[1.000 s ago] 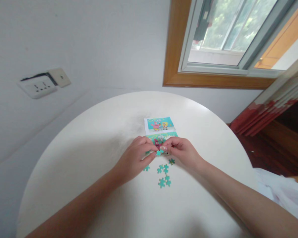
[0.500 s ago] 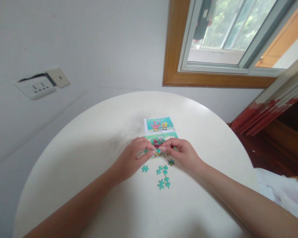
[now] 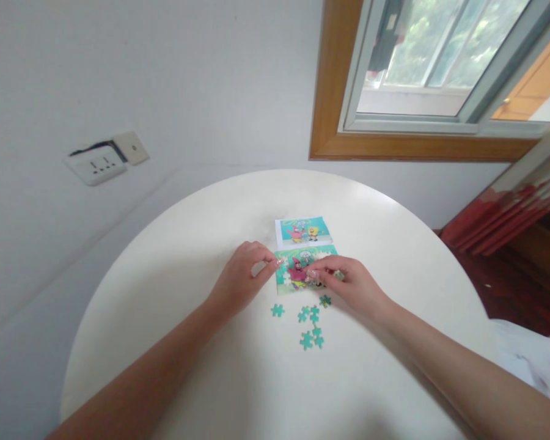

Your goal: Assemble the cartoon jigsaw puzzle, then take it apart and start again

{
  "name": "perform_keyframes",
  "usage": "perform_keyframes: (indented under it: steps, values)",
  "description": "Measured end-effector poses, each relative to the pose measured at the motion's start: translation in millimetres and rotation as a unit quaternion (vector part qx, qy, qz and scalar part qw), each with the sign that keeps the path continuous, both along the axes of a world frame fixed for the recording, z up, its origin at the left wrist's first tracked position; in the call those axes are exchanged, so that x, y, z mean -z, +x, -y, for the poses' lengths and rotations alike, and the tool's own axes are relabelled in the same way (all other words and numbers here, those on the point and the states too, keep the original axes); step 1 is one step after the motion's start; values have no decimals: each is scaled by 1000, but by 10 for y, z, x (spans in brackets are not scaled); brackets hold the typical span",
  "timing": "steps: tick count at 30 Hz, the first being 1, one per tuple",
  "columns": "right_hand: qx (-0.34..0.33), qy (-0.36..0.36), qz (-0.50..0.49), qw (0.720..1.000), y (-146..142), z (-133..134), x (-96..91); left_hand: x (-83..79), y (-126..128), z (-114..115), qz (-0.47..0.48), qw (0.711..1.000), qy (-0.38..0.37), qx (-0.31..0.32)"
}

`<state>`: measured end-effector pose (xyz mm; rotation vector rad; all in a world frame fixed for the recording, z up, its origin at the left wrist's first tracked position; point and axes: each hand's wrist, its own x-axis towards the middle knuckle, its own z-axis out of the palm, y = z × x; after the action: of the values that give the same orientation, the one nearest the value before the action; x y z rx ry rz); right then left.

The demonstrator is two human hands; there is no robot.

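A partly filled jigsaw puzzle lies on the white table, showing a pink starfish figure on teal. At its upper left edge my left hand is closed in a pinch, with a small teal puzzle piece at the fingertips. My right hand reaches over the puzzle's right half, thumb and fingers pressed together near the pink figure. Whatever those fingers hold, if anything, is hidden. Just behind the puzzle lies a reference picture of the same cartoon scene.
Several loose teal puzzle pieces lie on the near side of the puzzle, with one teal piece apart to the left and a patterned piece below my right hand. The round table stands by a wall with a socket.
My hands were together over the puzzle's middle with a teal piece between them. They have parted: the left moved to the puzzle's left edge, the right stays over the puzzle. The view shifted slightly.
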<state>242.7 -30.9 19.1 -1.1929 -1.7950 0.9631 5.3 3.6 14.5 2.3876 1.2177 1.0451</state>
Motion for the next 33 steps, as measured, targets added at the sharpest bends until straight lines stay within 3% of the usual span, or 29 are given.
perform_keyframes:
  steps: [3, 6, 11, 15, 20, 23, 29, 33]
  values:
    - [78, 1, 48, 996, 94, -72, -14, 40, -31, -51, -37, 999, 11, 1]
    - [109, 19, 88, 990, 165, -143, 13, 64, -39, -62, -67, 998, 6, -1]
    - [62, 110, 178, 976, 213, -216, 105, 84, -18, -68, -104, 994, -1, -20]
    - [70, 149, 211, 963, 289, -287, 204, 100, 96, -134, -130, 991, -7, -28]
    - [102, 166, 176, 965, 377, -347, 231, 121, 426, -120, -83, 995, -13, -56]
    - [71, 171, 151, 971, 335, -302, 167, 112, 578, -21, -18, 997, 21, -75]
    - [-12, 176, 142, 974, 149, -160, 127, 85, 626, 108, 15, 997, 37, -73]
    - [-3, 183, 122, 976, 102, -154, 186, 92, 631, 119, 37, 998, 14, -51]
